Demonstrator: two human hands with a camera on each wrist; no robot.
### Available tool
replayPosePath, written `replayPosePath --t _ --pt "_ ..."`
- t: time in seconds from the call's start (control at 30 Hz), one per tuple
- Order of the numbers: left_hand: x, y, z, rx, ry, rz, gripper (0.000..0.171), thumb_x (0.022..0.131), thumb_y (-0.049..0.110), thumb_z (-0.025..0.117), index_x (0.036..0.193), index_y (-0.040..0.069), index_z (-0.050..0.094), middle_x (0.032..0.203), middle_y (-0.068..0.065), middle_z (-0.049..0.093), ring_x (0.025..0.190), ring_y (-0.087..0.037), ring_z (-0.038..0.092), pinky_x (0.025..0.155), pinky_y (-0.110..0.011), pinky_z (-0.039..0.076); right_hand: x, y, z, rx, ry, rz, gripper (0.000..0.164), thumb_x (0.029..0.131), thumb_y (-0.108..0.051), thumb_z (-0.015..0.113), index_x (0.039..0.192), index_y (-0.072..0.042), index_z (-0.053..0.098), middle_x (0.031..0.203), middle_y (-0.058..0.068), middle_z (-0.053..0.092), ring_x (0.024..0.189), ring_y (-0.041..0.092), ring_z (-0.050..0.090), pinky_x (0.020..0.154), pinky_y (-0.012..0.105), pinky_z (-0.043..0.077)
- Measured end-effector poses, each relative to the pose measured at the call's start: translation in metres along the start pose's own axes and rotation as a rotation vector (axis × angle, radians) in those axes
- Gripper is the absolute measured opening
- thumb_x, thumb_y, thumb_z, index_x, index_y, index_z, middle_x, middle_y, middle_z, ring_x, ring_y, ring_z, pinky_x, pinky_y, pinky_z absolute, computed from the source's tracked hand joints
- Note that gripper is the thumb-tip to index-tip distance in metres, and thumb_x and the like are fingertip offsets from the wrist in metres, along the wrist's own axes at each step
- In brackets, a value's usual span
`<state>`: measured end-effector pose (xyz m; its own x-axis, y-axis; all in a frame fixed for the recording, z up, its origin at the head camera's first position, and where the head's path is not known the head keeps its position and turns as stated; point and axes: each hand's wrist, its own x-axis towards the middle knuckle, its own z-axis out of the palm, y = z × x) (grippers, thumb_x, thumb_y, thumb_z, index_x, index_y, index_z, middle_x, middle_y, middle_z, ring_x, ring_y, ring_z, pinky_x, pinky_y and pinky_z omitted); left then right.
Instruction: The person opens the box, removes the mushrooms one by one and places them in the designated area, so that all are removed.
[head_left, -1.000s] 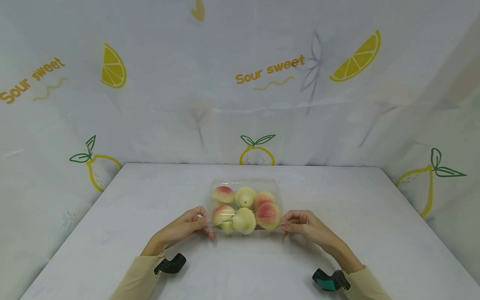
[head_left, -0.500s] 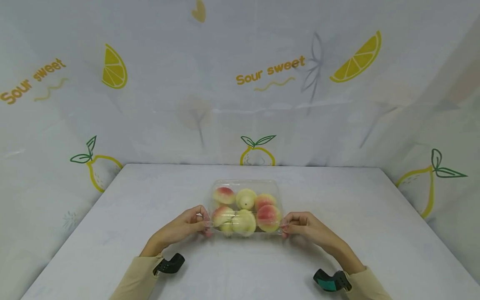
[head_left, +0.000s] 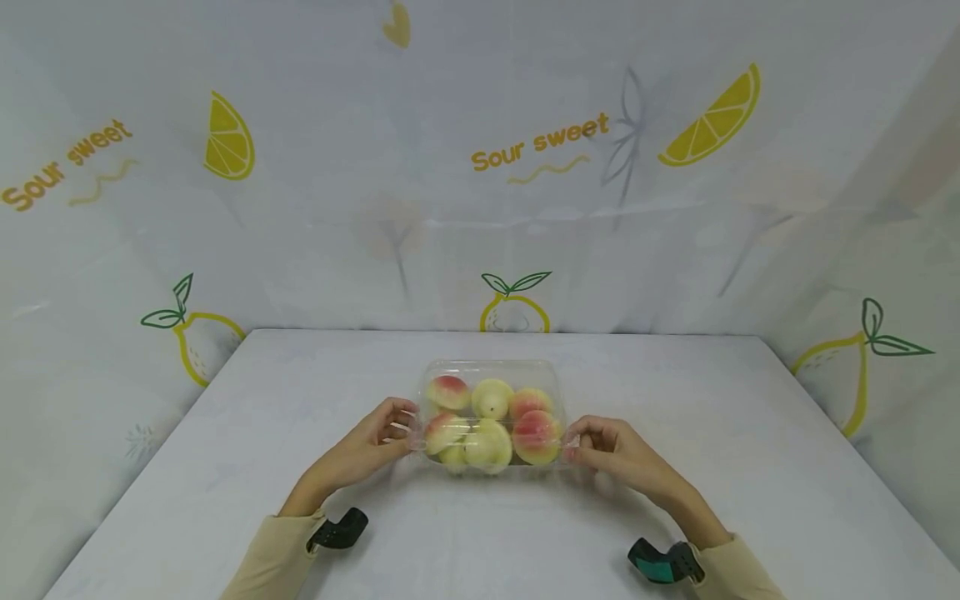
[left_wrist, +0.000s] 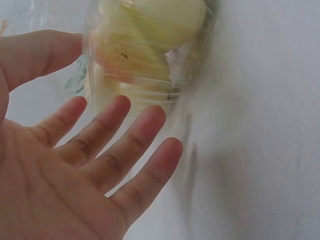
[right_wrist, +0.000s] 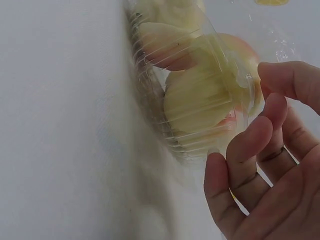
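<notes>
A clear plastic fruit box point(head_left: 491, 367) full of yellow-and-red peaches point(head_left: 537, 437) rests on the white table. At its left end is my left hand point(head_left: 378, 437), with fingers spread and fairly straight in the left wrist view. The left thumb point(left_wrist: 55, 50) reaches the rim of the box, while the other fingers stay below its ribbed side. My right hand point(head_left: 611, 450) is at the opposite end, its fingers loosely bent. In the right wrist view the right thumb point(right_wrist: 287, 80) tip lies right at the box's edge, the fingertips close beside the wall.
The white tabletop point(head_left: 480, 542) stretches around the box, its far edge meeting a pale backdrop point(head_left: 315, 167) printed with lemons and lettering. Each wrist wears a black device point(head_left: 341, 529), and both sleeves are beige.
The left fingers have lifted and spread away from the box's edge. The right fingers have loosened slightly. The box shifted a touch lower in view at first, then stayed still.
</notes>
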<state>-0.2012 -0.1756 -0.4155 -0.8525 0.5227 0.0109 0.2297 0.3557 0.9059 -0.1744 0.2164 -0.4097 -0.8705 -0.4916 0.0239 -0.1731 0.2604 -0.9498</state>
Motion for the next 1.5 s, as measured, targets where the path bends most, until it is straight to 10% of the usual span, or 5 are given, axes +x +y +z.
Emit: replayPosePath --t 0.27,0.53,0.87,1.13,1.5 --pt "0.001 -0.002 0.006 0.010 0.017 -0.047 0.070 0.100 0.024 0.060 0.156 0.006 0.023 0.155 -0.028 0.031 0.137 -0.051 0.041 0.111 -0.060 0.039 0.001 0.000 0.004 -0.018 0.124 -0.080 0.019 0.098 -0.008 0.059 0.109 0.008 0.061 0.089 -0.007 0.065 0.077 0.002 0.058 0.066 0.025 0.053" --pt "0.002 -0.005 0.014 -0.023 0.020 -0.076 0.075 0.102 0.022 0.054 0.161 0.011 0.008 0.166 -0.019 0.007 0.148 -0.050 0.018 0.119 -0.065 0.022 0.002 -0.003 0.006 -0.107 0.247 -0.050 0.021 0.097 -0.013 0.063 0.111 0.002 0.063 0.098 -0.001 0.066 0.083 0.006 0.062 0.071 0.024 0.054" --pt "0.004 -0.010 0.018 -0.031 0.002 -0.007 0.071 0.103 0.020 0.050 0.160 0.009 0.009 0.166 -0.018 0.012 0.144 -0.046 0.034 0.115 -0.060 0.032 0.011 -0.009 0.011 -0.198 0.371 -0.047 0.026 0.096 -0.017 0.065 0.117 -0.002 0.063 0.113 0.012 0.066 0.101 0.007 0.060 0.084 0.022 0.053" --pt "0.005 -0.011 0.016 -0.069 -0.035 0.025 0.070 0.104 0.021 0.048 0.160 0.007 0.008 0.165 -0.023 0.010 0.145 -0.049 0.028 0.115 -0.061 0.032 0.022 -0.010 0.013 -0.246 0.458 -0.076 0.029 0.096 -0.019 0.067 0.120 -0.004 0.061 0.153 0.013 0.042 0.141 0.034 0.038 0.107 0.058 0.045" --pt "0.006 -0.011 0.015 -0.053 -0.025 0.019 0.071 0.103 0.023 0.050 0.161 0.013 0.009 0.165 -0.021 0.014 0.144 -0.047 0.033 0.116 -0.063 0.029 0.039 -0.009 0.007 -0.247 0.464 -0.136 0.039 0.096 -0.013 0.065 0.132 -0.001 0.054 0.141 0.019 0.054 0.137 0.036 0.043 0.108 0.060 0.042"
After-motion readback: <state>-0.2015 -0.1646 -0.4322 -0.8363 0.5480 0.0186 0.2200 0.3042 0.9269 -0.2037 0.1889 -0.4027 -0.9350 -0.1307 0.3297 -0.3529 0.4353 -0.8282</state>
